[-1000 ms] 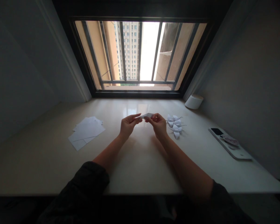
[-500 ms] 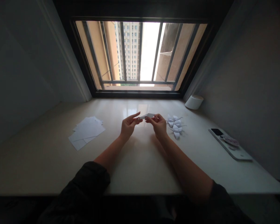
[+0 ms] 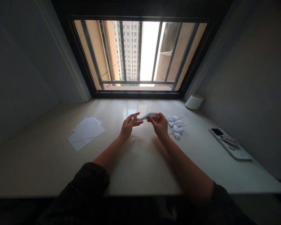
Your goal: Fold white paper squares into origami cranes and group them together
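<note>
Above the middle of the table, a small folded piece of white paper [image 3: 150, 116] with a pointed left end is held up between my hands. My right hand [image 3: 160, 125] pinches its right part between thumb and fingers. At the pointed end, my left hand [image 3: 127, 127] has the tip between its thumb and lower fingers, while the index finger stretches out above. How firmly the left fingers press is hard to see. Just right of my right hand lie several folded white paper pieces [image 3: 176, 127] with thin curved points.
A stack of loose white paper sheets [image 3: 86, 132] lies to the left. On the right are a phone [image 3: 234, 150] with a decorated round piece on its back and a white cylindrical object [image 3: 194, 102] by the wall. A barred window [image 3: 140, 56] stands behind the pale table [image 3: 140, 168].
The folded paper has turned a little, showing more of its face, and its tip points lower left. My left fingers have shifted slightly left and spread more along the tip.
</note>
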Demonstrator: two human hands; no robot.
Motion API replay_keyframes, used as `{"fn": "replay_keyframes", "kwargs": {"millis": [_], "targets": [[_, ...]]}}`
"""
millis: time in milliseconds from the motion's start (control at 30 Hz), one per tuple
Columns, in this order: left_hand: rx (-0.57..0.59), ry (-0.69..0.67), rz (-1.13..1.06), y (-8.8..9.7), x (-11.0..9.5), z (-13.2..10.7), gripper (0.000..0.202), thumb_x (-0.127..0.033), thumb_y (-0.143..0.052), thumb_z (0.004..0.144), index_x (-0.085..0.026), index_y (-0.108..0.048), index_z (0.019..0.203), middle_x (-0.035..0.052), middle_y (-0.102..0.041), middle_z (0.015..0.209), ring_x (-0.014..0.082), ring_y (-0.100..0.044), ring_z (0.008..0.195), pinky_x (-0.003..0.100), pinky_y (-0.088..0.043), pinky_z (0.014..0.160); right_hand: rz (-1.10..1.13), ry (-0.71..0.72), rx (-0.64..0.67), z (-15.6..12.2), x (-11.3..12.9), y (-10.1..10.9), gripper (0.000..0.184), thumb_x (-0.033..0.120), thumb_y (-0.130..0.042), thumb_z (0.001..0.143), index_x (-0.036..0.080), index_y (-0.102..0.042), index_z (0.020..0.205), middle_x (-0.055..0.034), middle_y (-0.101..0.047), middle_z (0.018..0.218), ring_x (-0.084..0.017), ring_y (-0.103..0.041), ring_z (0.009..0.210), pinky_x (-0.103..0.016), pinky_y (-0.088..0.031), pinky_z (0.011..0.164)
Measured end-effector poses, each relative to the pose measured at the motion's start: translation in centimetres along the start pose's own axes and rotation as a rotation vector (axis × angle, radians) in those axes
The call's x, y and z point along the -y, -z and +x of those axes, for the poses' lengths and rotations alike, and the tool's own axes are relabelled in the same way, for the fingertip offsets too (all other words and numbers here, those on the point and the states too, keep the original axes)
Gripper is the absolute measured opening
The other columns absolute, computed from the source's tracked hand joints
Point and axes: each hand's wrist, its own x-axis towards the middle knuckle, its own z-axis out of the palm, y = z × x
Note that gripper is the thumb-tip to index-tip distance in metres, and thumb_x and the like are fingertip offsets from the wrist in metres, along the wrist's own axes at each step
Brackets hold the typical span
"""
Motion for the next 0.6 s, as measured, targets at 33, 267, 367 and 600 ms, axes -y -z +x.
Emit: {"fn": "replay_keyframes", "kwargs": {"millis": [33,267,367,600], "targets": [[0.002,0.018,0.034,0.06,-0.02,0.07,0.047,-0.048,-0.057,0.078,-0.016,-0.063,0.111,0.0105,-0.072,0.091,0.0247,-0.069,0.083,0.034,-0.050,0.075,-0.045,0.011,0.013,-0.03,0.03,0.08,0.037,0.036,-0.075,0.063,0.022,-0.041,0.066,0.0047,-0.060,0.064,-0.016,-0.065,0.062,-0.030,-0.051,0.062],[0.046,0.113,0.291,0.04,0.24,0.05,0.039,-0.051,-0.067,0.068,-0.015,-0.070,0.082,0.0106,-0.072,0.079,0.0219,-0.068,0.077,0.026,-0.046,0.061,-0.264,0.068,0.081,-0.44,0.33,-0.01,0.028,0.034,-0.069,0.068,0.023,-0.044,0.074,0.0028,-0.063,0.068,-0.017,-0.065,0.064,-0.030,-0.049,0.063],[0.010,0.131,0.311,-0.08,0.28,-0.02,0.039,-0.052,-0.067,0.068,-0.015,-0.071,0.081,0.0105,-0.072,0.077,0.0216,-0.068,0.074,0.025,-0.044,0.056,-0.269,0.045,0.040,-0.52,0.29,-0.16,0.034,0.037,-0.069,0.067,0.023,-0.039,0.071,0.0023,-0.064,0.068,-0.018,-0.065,0.063,-0.029,-0.049,0.061],[-0.026,0.123,0.327,-0.37,0.24,-0.20,0.038,-0.051,-0.065,0.070,-0.016,-0.071,0.083,0.0103,-0.072,0.076,0.0219,-0.068,0.073,0.025,-0.042,0.054,-0.187,-0.038,-0.005,-0.52,-0.30,-0.40,0.038,0.039,-0.070,0.066,0.024,-0.035,0.071,0.0025,-0.065,0.065,-0.018,-0.066,0.059,-0.028,-0.048,0.059]]}}
